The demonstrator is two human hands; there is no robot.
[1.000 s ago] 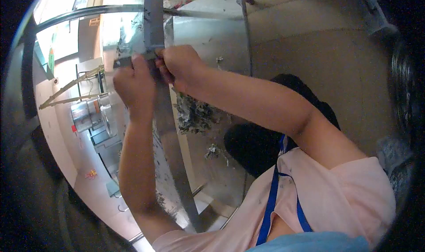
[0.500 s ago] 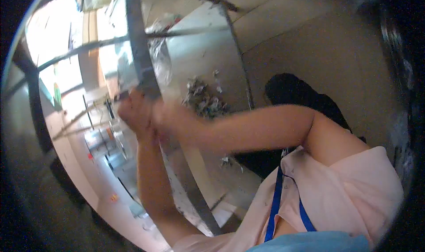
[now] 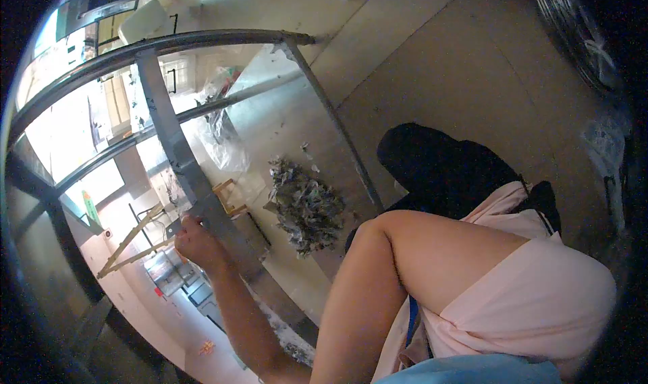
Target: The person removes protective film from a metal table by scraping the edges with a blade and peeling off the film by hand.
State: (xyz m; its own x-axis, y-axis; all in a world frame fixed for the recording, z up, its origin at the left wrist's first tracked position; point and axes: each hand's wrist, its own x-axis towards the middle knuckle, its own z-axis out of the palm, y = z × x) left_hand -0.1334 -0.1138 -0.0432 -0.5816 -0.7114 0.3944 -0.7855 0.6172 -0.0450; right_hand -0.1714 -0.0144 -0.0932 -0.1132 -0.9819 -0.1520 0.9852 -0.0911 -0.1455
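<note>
Pinching, apparently, a small flat grey piece [image 3: 175, 227] in the left hand [image 3: 196, 243], beside the flat metal bar [image 3: 177, 156], left of the frame's centre. Cannot tell the state of the right grip, hidden beyond the bottom edge. Could lose the piece if steadying it one-handed, or graze knuckles on the bar's edge if slipping. Might also drop it toward the heap of scraps [image 3: 307, 212], mid-frame. Can read no brand, label or writing.

A small grey piece [image 3: 175, 227] is held in the left hand [image 3: 198, 244] beside a metal bar [image 3: 177, 151]. Scraps [image 3: 305, 208] are heaped nearby.
</note>
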